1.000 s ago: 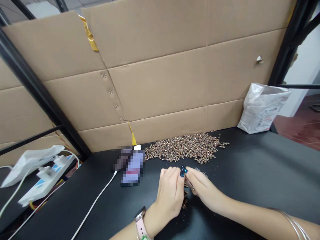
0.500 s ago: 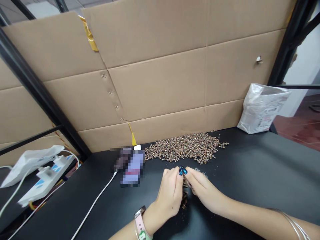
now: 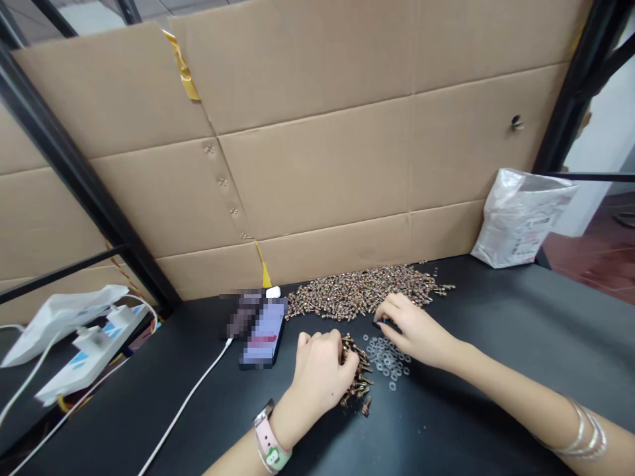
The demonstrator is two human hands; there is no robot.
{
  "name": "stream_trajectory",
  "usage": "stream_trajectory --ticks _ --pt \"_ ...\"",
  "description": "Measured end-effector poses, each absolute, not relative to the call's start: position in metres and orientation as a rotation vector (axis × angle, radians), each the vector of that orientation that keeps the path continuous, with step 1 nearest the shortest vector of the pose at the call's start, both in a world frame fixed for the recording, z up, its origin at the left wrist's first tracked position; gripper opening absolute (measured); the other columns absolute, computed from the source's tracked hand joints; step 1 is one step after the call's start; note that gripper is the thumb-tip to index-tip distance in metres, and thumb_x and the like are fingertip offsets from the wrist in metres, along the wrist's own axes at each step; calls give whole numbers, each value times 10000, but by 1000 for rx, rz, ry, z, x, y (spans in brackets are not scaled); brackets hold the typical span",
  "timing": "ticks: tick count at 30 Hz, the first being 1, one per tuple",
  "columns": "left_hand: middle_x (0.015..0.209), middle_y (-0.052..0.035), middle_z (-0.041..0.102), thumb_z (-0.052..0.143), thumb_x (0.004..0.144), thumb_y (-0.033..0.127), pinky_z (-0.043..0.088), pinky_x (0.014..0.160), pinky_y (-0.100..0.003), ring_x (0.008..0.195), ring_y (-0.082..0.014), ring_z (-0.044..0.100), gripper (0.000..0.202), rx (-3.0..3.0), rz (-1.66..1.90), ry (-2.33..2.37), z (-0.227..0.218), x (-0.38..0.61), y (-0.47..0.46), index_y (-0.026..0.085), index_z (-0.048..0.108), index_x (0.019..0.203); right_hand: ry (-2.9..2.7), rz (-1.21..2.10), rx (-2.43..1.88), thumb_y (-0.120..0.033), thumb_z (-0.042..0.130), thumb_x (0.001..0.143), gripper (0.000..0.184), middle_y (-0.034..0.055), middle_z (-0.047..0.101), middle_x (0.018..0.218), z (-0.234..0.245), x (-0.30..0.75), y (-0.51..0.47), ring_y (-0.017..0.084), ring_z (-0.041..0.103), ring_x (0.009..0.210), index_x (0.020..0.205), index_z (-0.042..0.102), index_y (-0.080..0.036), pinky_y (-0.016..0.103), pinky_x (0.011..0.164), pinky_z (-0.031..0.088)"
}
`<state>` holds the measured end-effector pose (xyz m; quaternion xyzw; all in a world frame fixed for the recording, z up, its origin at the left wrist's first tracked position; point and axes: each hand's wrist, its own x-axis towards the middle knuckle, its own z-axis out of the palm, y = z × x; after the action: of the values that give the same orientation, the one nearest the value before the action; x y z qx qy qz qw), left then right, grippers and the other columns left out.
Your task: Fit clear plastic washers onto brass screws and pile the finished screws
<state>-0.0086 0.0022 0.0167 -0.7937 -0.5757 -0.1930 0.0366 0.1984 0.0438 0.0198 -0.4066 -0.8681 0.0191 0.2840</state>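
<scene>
My left hand [image 3: 320, 373] rests curled on the black table [image 3: 496, 344], its fingers closed over a small heap of brass screws [image 3: 358, 383]. My right hand [image 3: 414, 327] reaches forward to the near edge of the large pile of screws [image 3: 367, 294] by the cardboard wall, fingertips pinched down at the table; what they hold is hidden. Between the two hands lie several small metal washers [image 3: 387, 357]. A watch sits on my left wrist, bangles on my right forearm.
A phone [image 3: 265, 334] with a white cable [image 3: 183, 410] lies left of my hands. White power strips [image 3: 84, 350] sit at the far left. A crumpled white bag [image 3: 520, 215] stands at the back right. Cardboard sheets [image 3: 322, 145] wall the back, with black rack posts on both sides.
My hands were pinched together over the small screw heap. The right hand has since moved forward to the big pile, uncovering the washers, and the left has shifted slightly left and closed on the heap.
</scene>
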Motion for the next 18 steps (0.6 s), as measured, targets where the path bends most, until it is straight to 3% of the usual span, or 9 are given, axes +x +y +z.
stream_trajectory --ticks 7,18 --pt "602 31 524 418 792 229 261 656 -301 593 -158 503 107 -2419 -736 -1791 22 -8 0 203 394 691 -2306 -200 -1141 -192 575 805 51 83 536 890 2 181 77 238 482 879 853 569 -179 376 781 430" --pt "600 39 524 426 795 197 275 664 -299 580 -148 483 90 -2477 -761 -1758 17 -7 -1 203 396 710 -2304 -201 -1126 -94 481 831 120 83 554 857 0 180 83 233 468 870 803 574 -165 364 786 418"
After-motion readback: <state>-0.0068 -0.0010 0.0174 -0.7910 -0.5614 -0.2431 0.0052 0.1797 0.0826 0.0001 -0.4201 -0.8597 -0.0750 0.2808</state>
